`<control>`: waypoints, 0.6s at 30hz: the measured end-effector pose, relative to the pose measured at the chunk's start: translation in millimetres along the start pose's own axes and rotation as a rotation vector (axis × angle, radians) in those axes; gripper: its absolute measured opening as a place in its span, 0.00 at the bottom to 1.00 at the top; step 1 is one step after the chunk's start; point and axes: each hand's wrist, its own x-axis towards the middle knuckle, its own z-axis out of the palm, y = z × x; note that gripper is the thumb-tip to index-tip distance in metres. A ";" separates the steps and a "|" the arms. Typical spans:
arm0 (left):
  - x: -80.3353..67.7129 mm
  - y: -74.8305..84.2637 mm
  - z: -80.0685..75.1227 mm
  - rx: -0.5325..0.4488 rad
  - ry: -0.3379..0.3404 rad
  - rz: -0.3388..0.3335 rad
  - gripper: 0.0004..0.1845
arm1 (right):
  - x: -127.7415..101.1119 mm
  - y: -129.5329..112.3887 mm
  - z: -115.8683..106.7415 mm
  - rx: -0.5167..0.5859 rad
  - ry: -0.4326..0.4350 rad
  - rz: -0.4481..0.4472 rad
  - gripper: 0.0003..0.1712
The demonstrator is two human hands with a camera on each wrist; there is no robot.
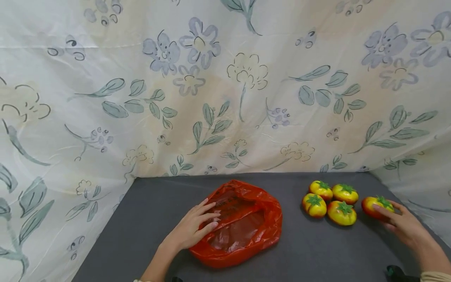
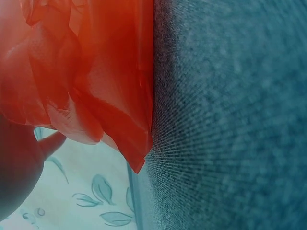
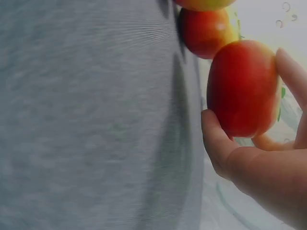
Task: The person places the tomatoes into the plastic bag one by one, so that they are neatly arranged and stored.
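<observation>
A crumpled red plastic bag lies with its mouth spread wide, and its folded side fills much of the left wrist view. My left hand rests on its left rim, fingers reaching loosely over the opening. At the right, my right hand holds a red-and-yellow tomato with a green leafy top. In the right wrist view, fingers and thumb press the sides of this tomato, a little off the tabletop. Several similar tomatoes sit clustered just left of it.
The dark grey tabletop runs back to a pale floral curtain that hangs behind and along both sides. A dark object shows by the right wrist at the bottom edge.
</observation>
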 end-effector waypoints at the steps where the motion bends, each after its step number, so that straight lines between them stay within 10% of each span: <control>1: -0.6 -0.4 -0.4 0.001 0.003 0.003 0.24 | -1.1 -2.2 -1.2 0.028 0.004 0.002 0.65; 11: -4.9 -2.8 -3.7 -0.007 0.011 -0.006 0.24 | -7.4 -27.8 12.1 0.401 -0.012 -0.194 0.58; 18: -7.4 -3.2 -4.7 -0.027 -0.014 -0.030 0.25 | -20.4 -57.6 41.7 0.453 -0.081 -0.288 0.56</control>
